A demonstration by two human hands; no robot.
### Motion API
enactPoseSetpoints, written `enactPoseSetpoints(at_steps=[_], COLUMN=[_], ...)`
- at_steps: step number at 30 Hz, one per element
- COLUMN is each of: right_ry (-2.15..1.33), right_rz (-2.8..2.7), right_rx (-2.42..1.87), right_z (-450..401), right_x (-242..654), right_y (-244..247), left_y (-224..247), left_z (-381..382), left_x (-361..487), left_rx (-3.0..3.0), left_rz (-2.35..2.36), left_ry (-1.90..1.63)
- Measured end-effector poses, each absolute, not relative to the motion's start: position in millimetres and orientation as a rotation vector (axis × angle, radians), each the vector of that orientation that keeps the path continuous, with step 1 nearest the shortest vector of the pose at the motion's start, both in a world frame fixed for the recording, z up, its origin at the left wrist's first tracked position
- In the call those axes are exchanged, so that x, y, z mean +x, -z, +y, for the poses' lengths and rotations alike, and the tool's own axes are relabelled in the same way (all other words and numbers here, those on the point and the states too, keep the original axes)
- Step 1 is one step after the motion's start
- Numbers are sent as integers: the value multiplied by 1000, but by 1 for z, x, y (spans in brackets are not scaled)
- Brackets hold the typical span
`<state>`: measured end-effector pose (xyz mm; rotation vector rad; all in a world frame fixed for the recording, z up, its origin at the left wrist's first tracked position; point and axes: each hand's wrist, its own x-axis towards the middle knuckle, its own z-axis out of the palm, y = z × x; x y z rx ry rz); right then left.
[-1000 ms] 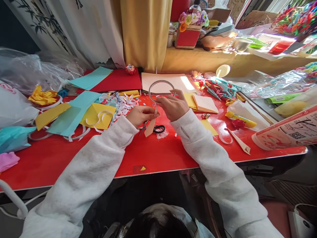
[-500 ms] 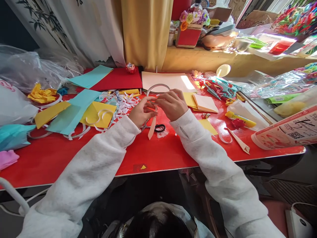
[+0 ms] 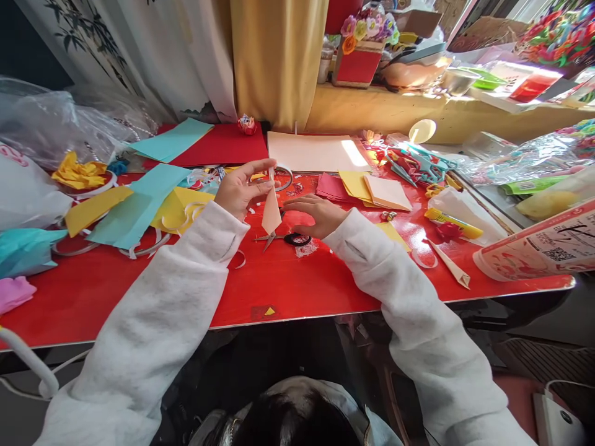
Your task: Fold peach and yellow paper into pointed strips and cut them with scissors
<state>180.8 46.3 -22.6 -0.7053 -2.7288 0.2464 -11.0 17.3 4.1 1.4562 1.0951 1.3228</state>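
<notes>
My left hand (image 3: pixel 245 189) is raised over the red table, its thumb and fingers closed on a folded peach paper piece (image 3: pixel 271 212) whose wide pointed end hangs down. Just right of it, my right hand (image 3: pixel 316 215) has its fingers apart and holds nothing. The black-handled scissors (image 3: pixel 297 239) lie on the table below both hands, blades pointing left. Behind the paper piece is a roll of tape or similar ring (image 3: pixel 286 178), partly hidden. A thin curled paper strip (image 3: pixel 240 259) lies left of the scissors.
Teal paper (image 3: pixel 139 204) and yellow sheets lie left. Folded red, yellow and peach papers (image 3: pixel 388 192) are right of my right hand. Further right are a glue stick (image 3: pixel 453 223), a paper cone (image 3: pixel 449 263) and a large cup (image 3: pixel 539 244). A large peach sheet (image 3: pixel 316 152) lies behind.
My hands have moved apart. The left has shifted left and up with the peach piece, while the right has lowered and opened. The scissors and red papers show more.
</notes>
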Motion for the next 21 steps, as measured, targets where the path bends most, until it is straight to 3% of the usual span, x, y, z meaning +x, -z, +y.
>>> enactPoseSetpoints(at_steps=[21], right_ry=[-475], right_rz=[-2811], right_rx=[-1484], right_z=[41], right_x=[178], right_y=[7], left_y=[1], left_z=[24], left_x=[-20], left_rx=[1555], left_rz=[864], left_ry=[-1366])
